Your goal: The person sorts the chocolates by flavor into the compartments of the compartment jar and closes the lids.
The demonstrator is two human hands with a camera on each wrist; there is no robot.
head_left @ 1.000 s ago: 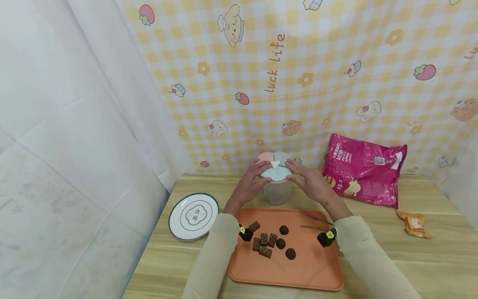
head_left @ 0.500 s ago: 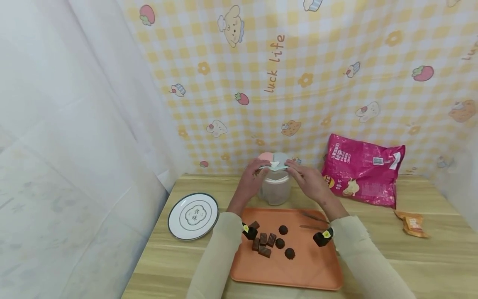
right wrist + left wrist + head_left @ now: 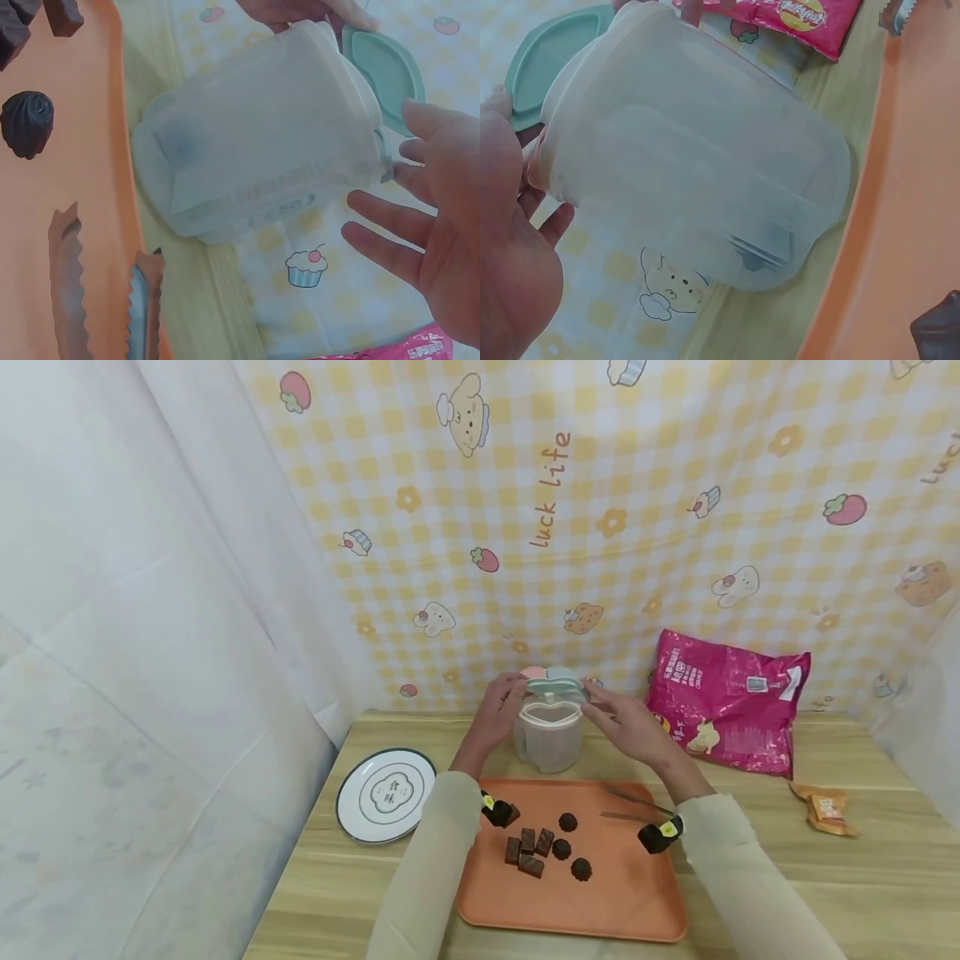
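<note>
A clear plastic storage canister [image 3: 549, 745] stands behind the orange tray, its lid divided into pink, grey-blue and green flaps. The green flap [image 3: 553, 686] is tilted up, baring a rounded opening at the front. My left hand [image 3: 495, 714] holds the lid from the left; in the left wrist view its thumb meets the flap's edge while the other fingers reach behind the rim. Opposite it, my right hand [image 3: 630, 727] pinches the lid's right side, and the right wrist view shows its thumb on the green flap [image 3: 386, 75]. The canister's lower wall is untouched.
Brown rectangular chocolates [image 3: 531, 866] and dark swirled ones [image 3: 581, 869] lie on the orange tray [image 3: 570, 920], with serrated tongs [image 3: 626, 816] at its right. A white plate [image 3: 367, 810] sits left, a magenta snack bag [image 3: 731, 702] and small orange packet [image 3: 828, 810] right.
The green flap has swung up from lying flat on the lid, uncovering the opening. Both hands have shifted slightly outward and stay at the lid. Chocolates and tongs have not moved.
</note>
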